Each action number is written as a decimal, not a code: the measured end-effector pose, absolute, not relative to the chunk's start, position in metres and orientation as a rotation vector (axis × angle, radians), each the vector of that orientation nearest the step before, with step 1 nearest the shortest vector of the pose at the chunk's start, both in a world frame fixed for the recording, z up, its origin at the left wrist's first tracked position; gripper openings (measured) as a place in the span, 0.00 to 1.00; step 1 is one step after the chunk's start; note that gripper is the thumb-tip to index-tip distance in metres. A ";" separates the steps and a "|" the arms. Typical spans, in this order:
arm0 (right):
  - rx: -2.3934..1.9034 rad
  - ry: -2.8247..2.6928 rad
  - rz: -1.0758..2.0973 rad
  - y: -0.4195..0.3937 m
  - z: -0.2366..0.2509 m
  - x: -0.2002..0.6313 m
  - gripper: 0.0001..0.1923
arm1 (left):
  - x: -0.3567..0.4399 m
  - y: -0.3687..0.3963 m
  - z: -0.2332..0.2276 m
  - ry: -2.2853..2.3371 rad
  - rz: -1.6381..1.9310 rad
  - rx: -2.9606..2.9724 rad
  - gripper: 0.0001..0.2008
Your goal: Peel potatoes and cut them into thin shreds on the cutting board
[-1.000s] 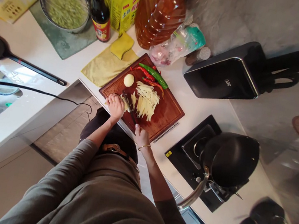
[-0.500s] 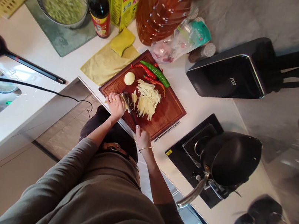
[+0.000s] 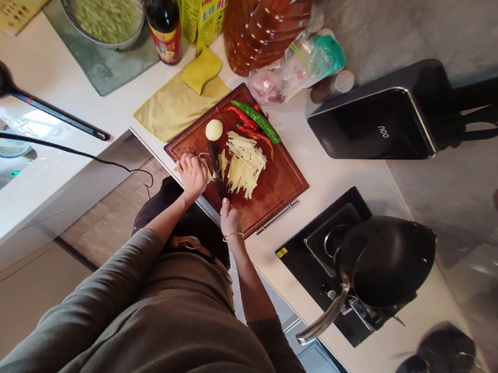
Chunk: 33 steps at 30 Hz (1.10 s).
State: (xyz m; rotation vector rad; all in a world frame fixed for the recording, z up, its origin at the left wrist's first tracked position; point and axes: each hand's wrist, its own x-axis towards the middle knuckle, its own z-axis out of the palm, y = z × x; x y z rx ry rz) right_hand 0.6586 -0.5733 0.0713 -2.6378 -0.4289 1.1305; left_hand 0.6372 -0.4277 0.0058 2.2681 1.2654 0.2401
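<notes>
On the brown cutting board (image 3: 276, 194), my right hand (image 3: 231, 220) grips the handle of a dark-bladed knife (image 3: 215, 164). Its blade stands beside the fingers of my left hand (image 3: 192, 175), which are bent over a pale vegetable (image 3: 208, 170) and press it to the board near the front edge. Most of that piece is hidden under the hand. Right of the blade lies a pile of pale vegetable strips (image 3: 245, 167). A round pale piece (image 3: 214, 130) sits behind the knife, near a green chili (image 3: 261, 123) and several red chilies (image 3: 243, 115).
A black pan (image 3: 394, 264) rests on the stove (image 3: 322, 228) to the right, its handle pointing towards me. Behind the board are a yellow cloth (image 3: 174, 107), a bagged item (image 3: 269, 83) and a large bottle (image 3: 267, 21). A black knife block-like box (image 3: 375, 121) stands right-back.
My right hand has shifted slightly left and up with the knife, and the blade shows more of its flat side. My left hand stays in place on the vegetable.
</notes>
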 end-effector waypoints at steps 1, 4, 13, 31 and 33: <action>-2.619 -0.426 1.120 -0.576 0.071 0.658 0.37 | 0.637 -0.428 0.006 1.268 0.253 2.264 0.13; -2.608 -0.443 1.108 -0.582 0.075 0.657 0.37 | 0.636 -0.427 0.005 1.287 0.295 2.249 0.13; -2.673 -0.502 1.151 -0.584 0.093 0.659 0.34 | 0.636 -0.428 0.003 1.283 0.291 2.267 0.13; -2.616 -0.334 1.084 -0.583 0.063 0.669 0.41 | 0.638 -0.428 0.004 1.289 0.263 2.274 0.15; -2.623 -0.291 1.083 -0.594 0.066 0.674 0.41 | 0.639 -0.428 0.004 1.295 0.266 2.254 0.15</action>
